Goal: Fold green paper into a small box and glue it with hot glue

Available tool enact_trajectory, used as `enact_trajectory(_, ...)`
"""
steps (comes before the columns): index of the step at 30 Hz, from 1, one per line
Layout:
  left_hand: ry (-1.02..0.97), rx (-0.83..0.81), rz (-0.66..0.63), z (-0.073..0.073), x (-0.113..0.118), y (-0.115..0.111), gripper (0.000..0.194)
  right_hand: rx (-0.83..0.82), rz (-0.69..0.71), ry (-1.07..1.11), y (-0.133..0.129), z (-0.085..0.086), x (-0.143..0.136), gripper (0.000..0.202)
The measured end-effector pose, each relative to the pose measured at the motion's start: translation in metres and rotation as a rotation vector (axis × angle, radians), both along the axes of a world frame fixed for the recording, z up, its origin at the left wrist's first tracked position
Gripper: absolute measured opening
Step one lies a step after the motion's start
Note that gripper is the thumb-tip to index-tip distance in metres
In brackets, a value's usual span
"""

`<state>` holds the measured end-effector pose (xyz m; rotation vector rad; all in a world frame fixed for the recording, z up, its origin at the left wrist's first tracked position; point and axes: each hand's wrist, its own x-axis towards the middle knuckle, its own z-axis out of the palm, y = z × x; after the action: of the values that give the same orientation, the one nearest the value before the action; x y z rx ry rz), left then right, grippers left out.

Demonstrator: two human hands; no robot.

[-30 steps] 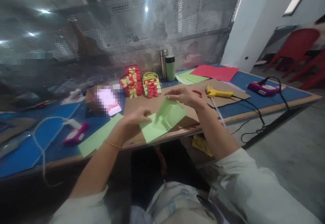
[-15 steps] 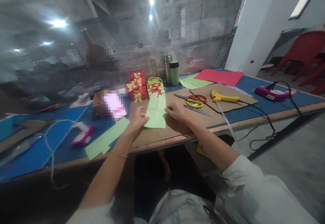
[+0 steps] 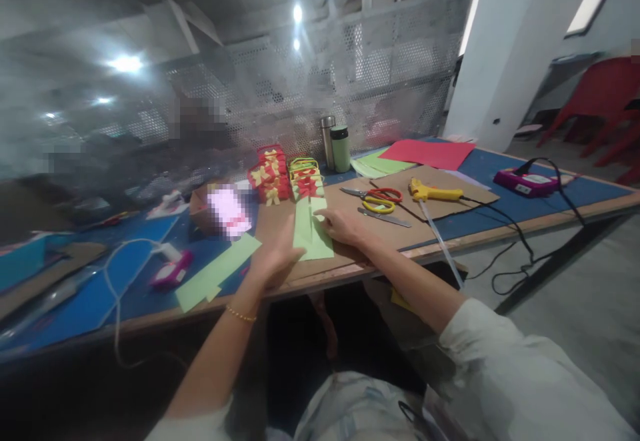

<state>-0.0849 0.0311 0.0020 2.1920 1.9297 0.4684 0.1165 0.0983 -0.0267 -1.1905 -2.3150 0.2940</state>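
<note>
A light green paper piece (image 3: pixel 316 239) lies on the brown board in front of me, with a crease or slit down its upper part. My left hand (image 3: pixel 277 249) rests along its left edge, fingers stretched out and thumb on the paper. At the right edge is my right hand (image 3: pixel 341 226), its fingers curled together at the paper; whether they grip it is too small to tell. Behind the sheet stand green bags with red bows (image 3: pixel 307 181) and red bags with yellow bows (image 3: pixel 271 177). Red and yellow scissors (image 3: pixel 381 199) lie right of my right hand, beside a grey blade (image 3: pixel 385 217).
A yellow glue gun (image 3: pixel 435 191) with a cable lies to the right, near red paper (image 3: pixel 430 153). Two bottles (image 3: pixel 341 149) stand behind. Green strips (image 3: pixel 217 274) and a purple box (image 3: pixel 171 271) are left; another purple box (image 3: pixel 530 182) is right.
My left hand has opened out from its pinch and lies flatter at the paper's left edge. My right hand remains by the right edge. The whole view has shifted slightly.
</note>
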Motion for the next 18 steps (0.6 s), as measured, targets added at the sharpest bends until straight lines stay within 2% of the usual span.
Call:
enact_trajectory(3, 0.243, -0.059, 0.003, 0.008, 0.003, 0.002, 0.083, 0.045, 0.044, -0.036, 0.000, -0.002, -0.001, 0.039)
enact_trajectory(6, 0.268, -0.139, -0.039, 0.017, 0.008, 0.011, 0.051, 0.080, 0.071, -0.083, 0.003, -0.004, -0.001, 0.038)
enact_trajectory(9, 0.250, -0.145, -0.043, 0.022, 0.012, 0.017, 0.038, 0.106, 0.100, -0.134, 0.010, -0.005, -0.003, 0.041)
enact_trajectory(11, 0.241, -0.132, -0.051, 0.024, 0.014, 0.020, 0.040, 0.120, 0.124, -0.168, 0.015, -0.005, -0.005, 0.043)
enact_trajectory(16, 0.220, -0.100, -0.094, 0.019, 0.018, 0.024, 0.071, 0.132, 0.158, -0.229, 0.022, -0.009, -0.008, 0.049)
enact_trajectory(18, 0.213, -0.085, -0.113, 0.015, 0.018, 0.028, 0.077, 0.138, 0.165, -0.239, 0.023, -0.010, -0.006, 0.052)
